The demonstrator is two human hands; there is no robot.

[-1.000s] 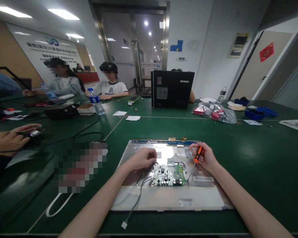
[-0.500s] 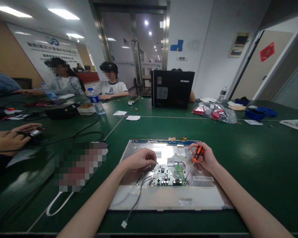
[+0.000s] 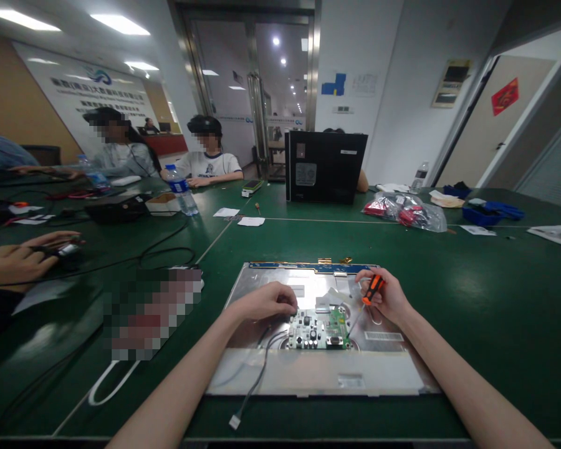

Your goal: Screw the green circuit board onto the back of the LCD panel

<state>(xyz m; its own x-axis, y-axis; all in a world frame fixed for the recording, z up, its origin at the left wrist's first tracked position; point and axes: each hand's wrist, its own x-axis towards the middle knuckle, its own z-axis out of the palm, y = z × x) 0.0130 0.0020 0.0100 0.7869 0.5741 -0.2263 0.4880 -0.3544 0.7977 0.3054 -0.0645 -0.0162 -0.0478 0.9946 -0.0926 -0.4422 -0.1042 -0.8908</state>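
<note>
My right hand [image 3: 387,295] is closed round the orange and black handle of a screwdriver [image 3: 374,289]. Its thin shaft slants down to the right edge of a green circuit board [image 3: 314,329], near the lower right corner. At the board's upper left corner is my left hand [image 3: 273,300], its fingers curled and pinched together; whatever lies between the fingertips is hidden. Beneath the board is a flat metal-backed display panel [image 3: 318,374] with a blue strip along its far edge. Grey wires with a white plug [image 3: 234,422] run from the board's left side over the panel's near edge.
To the left lie a blurred-out object [image 3: 154,318] with a white loop and black cables [image 3: 168,252]. Another person's hand [image 3: 21,259] works at far left. A water bottle [image 3: 181,190], a black computer case [image 3: 326,168] and a plastic bag of red items [image 3: 404,212] stand farther back.
My left hand has shifted very slightly to the right at the board's corner. The screwdriver and my right hand stay almost where they were.
</note>
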